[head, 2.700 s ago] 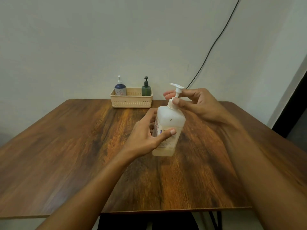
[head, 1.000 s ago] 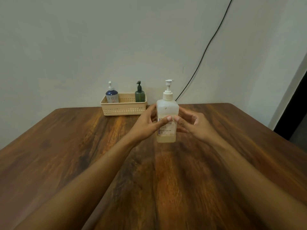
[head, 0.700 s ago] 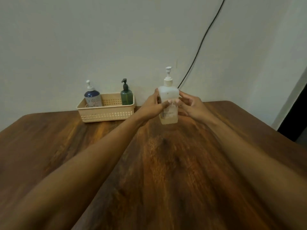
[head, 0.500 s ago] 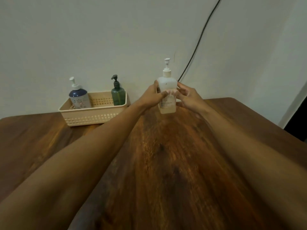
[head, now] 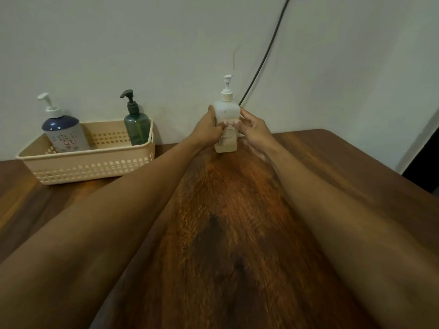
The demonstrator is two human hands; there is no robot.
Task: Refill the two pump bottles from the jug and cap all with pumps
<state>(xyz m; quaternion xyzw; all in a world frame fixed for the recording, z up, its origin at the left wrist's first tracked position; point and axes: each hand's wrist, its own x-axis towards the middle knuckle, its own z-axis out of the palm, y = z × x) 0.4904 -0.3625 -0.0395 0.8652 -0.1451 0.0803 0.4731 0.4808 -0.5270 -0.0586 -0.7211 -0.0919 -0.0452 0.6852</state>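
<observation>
1. The translucent white square plastic jug, with its white pump on top, is upright at the far edge of the brown wooden table. Honestly can't tell if the base is down or just above the wood.
2. I've got both hands on it: the left hand is wrapped round its left side and the right hand grips the right, thumbs on the front. My guess is that's to keep it level.
3. To its left, the beige perforated plastic basket holds the round blue-and-white pump bottle and the dark green pump bottle. Both are capped and look parked by the wall, out of the way.
4. A black cable runs down the wall behind the jug.
</observation>
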